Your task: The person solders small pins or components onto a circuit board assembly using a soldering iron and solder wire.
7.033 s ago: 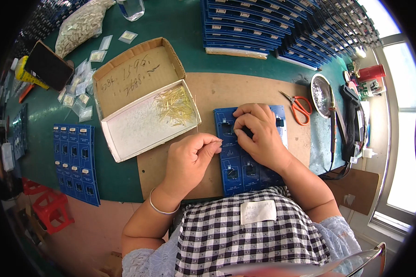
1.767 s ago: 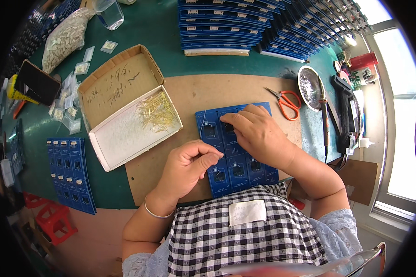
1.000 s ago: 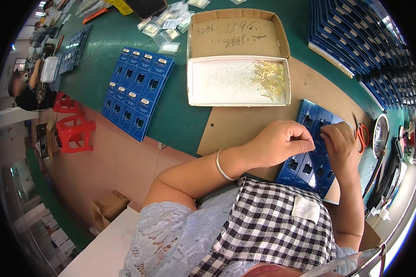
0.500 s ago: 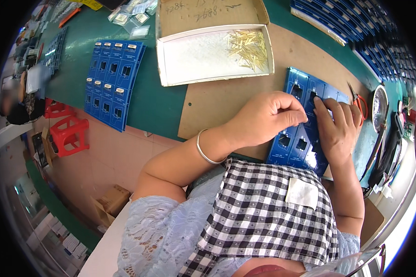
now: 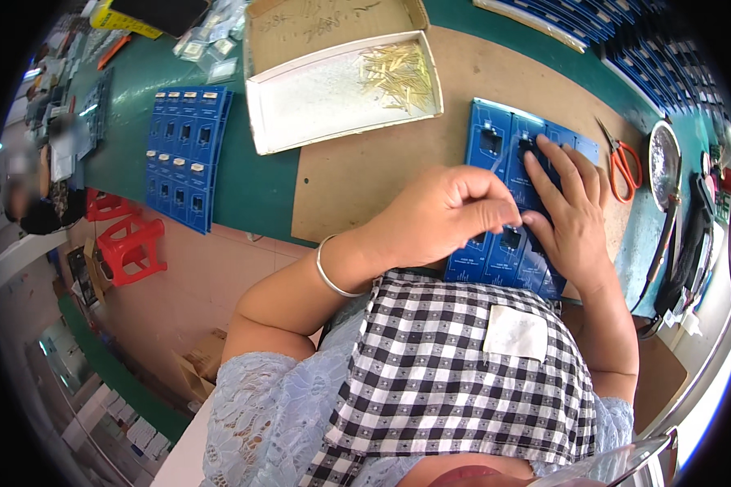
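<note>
A blue circuit board panel [image 5: 491, 264] with black square parts lies before me on a brown board. Over its left half, my left hand [image 5: 467, 207] is closed, thumb and forefinger pinched together. Whatever sits between those fingertips is too small to make out. Resting on the panel's right half, my right hand [image 5: 573, 215] has its fingers spread, and its thumb tip comes close to the left fingertips. Beyond my left hand stands an open white cardboard box [image 5: 300, 109] holding a heap of thin gold-coloured pins [image 5: 398, 75] at its right end.
A stack of blue panels [image 5: 183, 154] with white connectors is at left on the green table. Red-handled scissors [image 5: 624, 170] and a round metal dish [image 5: 664, 166] lie at right. More blue panels [image 5: 568, 20] fill the far right. Red stools [image 5: 130, 247] stand below.
The view has shifted, so the table things sit further left. My left pinch has moved nearer me over the panel. The right fingers have spread, with the thumb reaching toward the left fingertips.
</note>
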Tool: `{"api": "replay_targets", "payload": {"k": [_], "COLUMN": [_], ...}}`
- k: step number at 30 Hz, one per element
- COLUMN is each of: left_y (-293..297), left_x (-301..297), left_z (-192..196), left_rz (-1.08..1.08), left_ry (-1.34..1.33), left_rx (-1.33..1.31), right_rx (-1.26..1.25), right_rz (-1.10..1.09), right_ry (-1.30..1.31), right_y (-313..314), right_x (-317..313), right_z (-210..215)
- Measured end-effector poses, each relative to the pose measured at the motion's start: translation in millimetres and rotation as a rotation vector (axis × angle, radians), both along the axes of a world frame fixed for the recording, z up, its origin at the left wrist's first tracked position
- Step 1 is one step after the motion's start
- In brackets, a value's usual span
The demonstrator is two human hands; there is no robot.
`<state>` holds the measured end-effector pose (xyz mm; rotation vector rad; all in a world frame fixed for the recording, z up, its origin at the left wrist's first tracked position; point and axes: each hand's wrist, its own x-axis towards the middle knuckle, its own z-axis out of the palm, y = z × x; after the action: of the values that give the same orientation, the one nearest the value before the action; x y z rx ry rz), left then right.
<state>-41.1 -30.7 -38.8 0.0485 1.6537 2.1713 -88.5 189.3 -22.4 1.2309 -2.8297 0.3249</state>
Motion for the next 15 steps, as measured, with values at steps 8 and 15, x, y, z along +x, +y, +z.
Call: {"api": "replay_targets", "payload": {"k": [8, 15], "left_y": [-0.1, -1.7], "left_x": [-1.8, -2.3], "left_z": [13.6, 8.0], "left_rz": [-0.286, -0.338], "left_ry": [-0.091, -0.277], "left_rx": [0.019, 0.195], "right_rx": [-0.825, -0.824], "right_rz": [0.122, 0.086], "right_ry": [-0.633, -0.689], "right_y": [-6.8, -16.0], "right_x": [21.0, 29.2], "right_z": [2.2, 0.5]}}
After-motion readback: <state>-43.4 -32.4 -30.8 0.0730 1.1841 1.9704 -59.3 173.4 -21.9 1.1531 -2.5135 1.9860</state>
